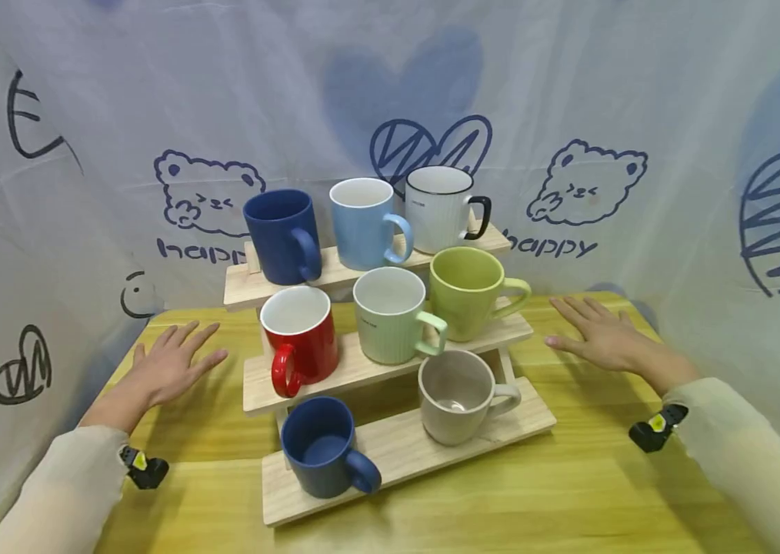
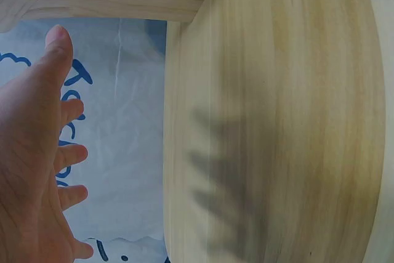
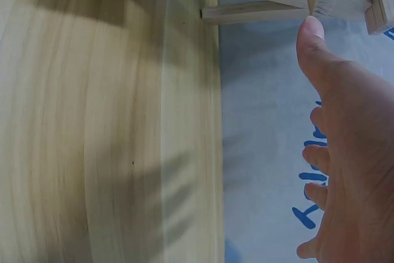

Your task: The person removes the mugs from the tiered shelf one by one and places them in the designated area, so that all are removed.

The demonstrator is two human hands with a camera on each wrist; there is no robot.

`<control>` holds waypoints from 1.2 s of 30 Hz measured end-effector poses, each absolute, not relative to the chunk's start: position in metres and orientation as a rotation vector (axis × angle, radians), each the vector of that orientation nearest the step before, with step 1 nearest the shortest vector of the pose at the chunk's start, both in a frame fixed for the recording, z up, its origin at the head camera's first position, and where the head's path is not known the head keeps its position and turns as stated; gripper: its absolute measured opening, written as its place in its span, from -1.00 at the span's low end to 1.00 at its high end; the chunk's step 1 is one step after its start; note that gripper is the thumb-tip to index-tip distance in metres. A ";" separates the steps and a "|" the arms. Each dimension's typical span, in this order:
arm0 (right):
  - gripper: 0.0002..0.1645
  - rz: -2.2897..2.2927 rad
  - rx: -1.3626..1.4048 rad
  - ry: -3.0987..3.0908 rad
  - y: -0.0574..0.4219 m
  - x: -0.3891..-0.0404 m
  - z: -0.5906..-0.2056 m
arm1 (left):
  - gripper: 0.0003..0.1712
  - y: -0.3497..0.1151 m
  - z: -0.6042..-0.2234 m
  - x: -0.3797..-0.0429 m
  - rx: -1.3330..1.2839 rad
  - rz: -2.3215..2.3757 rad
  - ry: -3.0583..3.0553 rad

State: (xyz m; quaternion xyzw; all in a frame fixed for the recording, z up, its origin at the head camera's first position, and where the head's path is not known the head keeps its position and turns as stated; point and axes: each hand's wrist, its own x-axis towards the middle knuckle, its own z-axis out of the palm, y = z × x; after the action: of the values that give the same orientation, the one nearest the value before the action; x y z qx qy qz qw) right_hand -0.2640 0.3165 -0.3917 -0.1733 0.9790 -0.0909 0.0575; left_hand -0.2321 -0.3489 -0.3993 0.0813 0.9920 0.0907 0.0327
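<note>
Curtained-off nook, wider setting unclear: bear-print cloth (image 1: 224, 85) hung around wooden table (image 1: 570, 500).

Rack (image 1: 397, 454) stands on table (image 1: 611, 477), cloth (image 1: 120, 100) behind. Top shelf (image 1: 241, 286), rearmost: three mugs (image 1: 355, 231) in a row. Middle shelf (image 1: 258, 388): three more mugs (image 1: 383, 327). Bottom shelf (image 1: 527, 409), foremost: left mug (image 1: 321, 462) and right mug (image 1: 448, 412), apart. Left hand (image 1: 165, 365) left of rack, right hand (image 1: 605, 338) right, both over table.

Cloth (image 1: 591, 85) printed with bears (image 1: 591, 185) hangs behind the wooden table (image 1: 584, 477).
</note>
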 end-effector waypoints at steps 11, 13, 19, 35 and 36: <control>0.03 -0.347 -0.599 2.998 0.324 -0.267 -0.378 | -0.09 -0.348 -0.398 -0.235 0.253 0.283 3.046; 0.04 -0.372 -0.633 3.003 0.325 -0.266 -0.376 | -0.09 -0.349 -0.397 -0.233 0.257 0.286 3.048; 0.06 -0.545 -0.707 2.982 0.321 -0.265 -0.378 | -0.13 -0.350 -0.399 -0.220 0.265 0.356 3.089; -0.01 -0.792 -0.824 2.958 0.288 -0.266 -0.384 | -0.36 -0.320 -0.388 -0.181 0.746 0.632 3.183; -0.02 -0.800 -0.828 2.956 0.286 -0.267 -0.383 | -0.35 -0.317 -0.387 -0.178 0.766 0.646 3.173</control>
State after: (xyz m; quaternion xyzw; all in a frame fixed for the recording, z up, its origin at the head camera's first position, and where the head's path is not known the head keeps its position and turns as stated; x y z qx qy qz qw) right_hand -0.2670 0.2857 -0.3834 -0.2611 0.9316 -0.2523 -0.0154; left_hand -0.1784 -0.3165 -0.3872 0.2291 0.9495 0.1932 -0.0925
